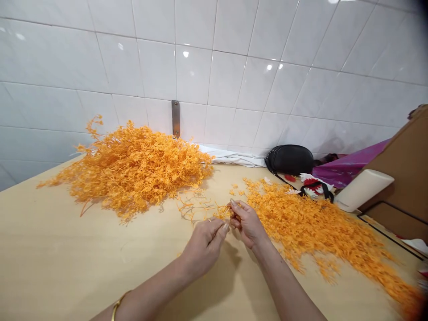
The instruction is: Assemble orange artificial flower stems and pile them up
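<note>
My left hand (206, 243) is closed in a pinch on an orange artificial flower sprig (219, 210), above the table's middle. Close beside it, my right hand (246, 221) also pinches the sprig between thumb and fingers. Parts of the sprig are hidden by my fingers. Just beyond my hands, thin bare orange stems (192, 208) lie on the table. A large heap of orange artificial flower sprays (140, 167) rests to the left. On the right spreads a flatter pile of loose orange florets (301, 223).
The pale wooden table (67, 258) meets a white tiled wall (194, 76). Along the back lie a white cloth (230, 157) and a black pouch (290, 159). White and red flower heads (310, 185), a cream cylinder (364, 189), purple plastic (351, 162) and a cardboard box (401, 165) stand right.
</note>
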`<state>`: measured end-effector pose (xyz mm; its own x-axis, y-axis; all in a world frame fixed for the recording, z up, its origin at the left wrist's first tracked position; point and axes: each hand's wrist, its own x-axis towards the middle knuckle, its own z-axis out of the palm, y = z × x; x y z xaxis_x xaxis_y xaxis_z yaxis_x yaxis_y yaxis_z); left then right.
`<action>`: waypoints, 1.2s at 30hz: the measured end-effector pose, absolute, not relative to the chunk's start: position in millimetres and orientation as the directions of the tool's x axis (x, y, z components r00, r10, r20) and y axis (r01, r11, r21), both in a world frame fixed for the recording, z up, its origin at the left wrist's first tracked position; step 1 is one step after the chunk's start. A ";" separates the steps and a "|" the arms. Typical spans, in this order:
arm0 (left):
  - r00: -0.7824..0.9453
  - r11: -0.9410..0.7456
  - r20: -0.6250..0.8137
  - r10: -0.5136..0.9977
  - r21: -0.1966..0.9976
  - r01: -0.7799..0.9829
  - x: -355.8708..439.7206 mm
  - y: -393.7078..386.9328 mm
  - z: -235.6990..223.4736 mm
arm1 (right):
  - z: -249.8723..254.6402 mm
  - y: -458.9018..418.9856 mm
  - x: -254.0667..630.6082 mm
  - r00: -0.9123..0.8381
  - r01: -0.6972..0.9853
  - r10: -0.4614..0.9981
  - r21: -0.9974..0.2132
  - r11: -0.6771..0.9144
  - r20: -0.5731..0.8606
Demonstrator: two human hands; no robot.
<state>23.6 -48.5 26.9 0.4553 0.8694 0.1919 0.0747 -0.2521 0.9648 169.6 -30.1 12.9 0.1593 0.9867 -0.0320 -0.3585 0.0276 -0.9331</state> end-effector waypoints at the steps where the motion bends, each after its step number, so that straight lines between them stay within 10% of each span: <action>1: 0.469 -0.095 0.048 0.882 0.993 0.076 28.5 -47.9 22.0 | 13.3 -31.1 168.1 0.121 -0.400 0.991 -0.917 0.003 -0.049; 4: 0.334 0.239 -0.218 0.917 0.971 -0.023 33.0 -36.8 11.4 | 15.1 -34.5 165.0 0.000 -0.489 0.993 -0.866 -0.104 -0.119; 16: 0.230 0.268 -0.168 0.959 0.805 -0.529 16.5 -11.7 8.2 | 7.0 -36.7 154.0 -0.083 -0.087 0.988 -0.987 -0.138 -0.131; 23: 0.351 0.442 -0.291 0.890 0.740 -0.507 16.7 -16.9 13.4 | 5.8 -36.1 150.7 -0.071 -0.009 0.994 -0.996 -0.083 -0.082; 28: 0.367 0.444 -0.271 0.890 0.698 -0.562 19.2 -13.6 7.4 | 7.8 -35.1 149.6 0.111 0.022 0.993 -0.999 0.035 0.037; 33: 0.180 0.311 -0.255 0.950 0.731 -0.607 8.7 -0.3 6.1 | 22.0 -31.6 186.4 0.673 -0.175 0.736 -0.952 0.252 0.072; 36: 0.191 0.265 -0.188 0.964 0.772 -0.577 9.3 -1.3 7.3 | 27.0 -31.3 193.3 0.658 -0.247 0.753 -0.946 0.208 -0.006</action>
